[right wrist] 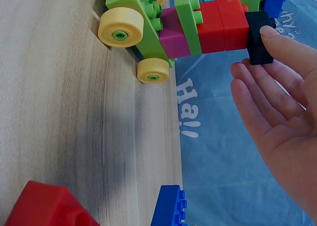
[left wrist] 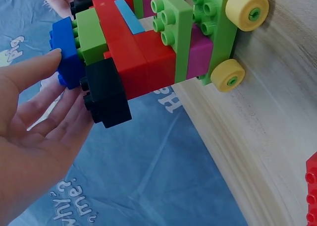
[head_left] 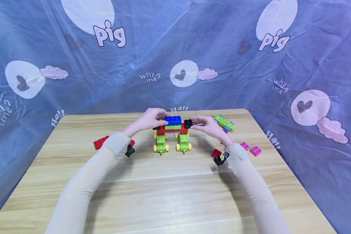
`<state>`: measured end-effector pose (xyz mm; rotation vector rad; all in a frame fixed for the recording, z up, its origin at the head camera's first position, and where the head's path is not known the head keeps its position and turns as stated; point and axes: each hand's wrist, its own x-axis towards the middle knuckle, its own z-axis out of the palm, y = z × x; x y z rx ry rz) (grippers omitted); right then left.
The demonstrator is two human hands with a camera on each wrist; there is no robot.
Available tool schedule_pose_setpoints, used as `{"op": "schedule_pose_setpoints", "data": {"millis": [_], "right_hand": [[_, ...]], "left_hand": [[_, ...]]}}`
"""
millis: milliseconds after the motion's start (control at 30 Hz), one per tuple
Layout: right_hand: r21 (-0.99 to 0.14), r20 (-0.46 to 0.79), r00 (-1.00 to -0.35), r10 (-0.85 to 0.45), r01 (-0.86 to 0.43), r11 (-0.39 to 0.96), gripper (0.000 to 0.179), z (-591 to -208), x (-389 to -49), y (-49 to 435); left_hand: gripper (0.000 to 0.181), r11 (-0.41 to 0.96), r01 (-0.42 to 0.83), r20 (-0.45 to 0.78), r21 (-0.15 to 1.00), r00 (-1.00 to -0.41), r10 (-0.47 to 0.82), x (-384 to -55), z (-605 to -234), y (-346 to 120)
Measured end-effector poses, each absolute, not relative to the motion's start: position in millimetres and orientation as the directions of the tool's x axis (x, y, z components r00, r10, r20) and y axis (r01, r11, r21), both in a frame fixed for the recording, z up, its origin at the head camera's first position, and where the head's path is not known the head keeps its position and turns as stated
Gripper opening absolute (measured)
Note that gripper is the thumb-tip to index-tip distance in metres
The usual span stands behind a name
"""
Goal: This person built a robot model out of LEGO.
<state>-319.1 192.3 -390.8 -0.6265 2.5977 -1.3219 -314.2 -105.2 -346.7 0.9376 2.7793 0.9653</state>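
Note:
In the middle of the table stands a toy-brick build with two green wheeled bases on yellow wheels. Red bricks bridge the bases, with green bricks above them. On top is a blue brick, which my left hand pinches between thumb and fingers. At the build's right end, my right hand grips a black brick, thumb on one face and fingers at the other. Another black brick sits at the left end, close beside my left fingers.
A red brick lies to the left. On the right are a green wheeled base with blue wheels, two pink bricks and a small red brick. Patterned blue cloth hangs behind the wooden table.

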Motion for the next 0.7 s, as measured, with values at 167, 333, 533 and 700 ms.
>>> {"op": "schedule_pose_setpoints", "data": {"millis": [167,333,533,700], "right_hand": [[-0.796,0.073,-0.896,-0.438,-0.317,0.516,0.045,-395.9,-322.9,194.6],[-0.788,0.081,-0.891,-0.446,-0.332,0.519,0.045,-395.8,-322.9,195.2],[-0.787,0.074,-0.889,-0.451,-0.330,0.521,0.045,-396.1,-323.3,195.5],[-0.799,0.066,-0.890,-0.452,-0.318,0.511,0.044,-394.9,-323.3,194.5]], "left_hand": [[0.036,0.599,0.505,0.128,0.621,-0.819,0.559,-314.2,-350.2,-107.3],[0.036,0.574,0.485,0.120,0.659,-0.822,0.556,-313.8,-353.5,-108.0],[0.035,0.590,0.490,0.130,0.642,-0.828,0.545,-313.6,-353.4,-105.3],[0.033,0.603,0.510,0.135,0.614,-0.820,0.556,-314.0,-352.8,-104.3]]}}
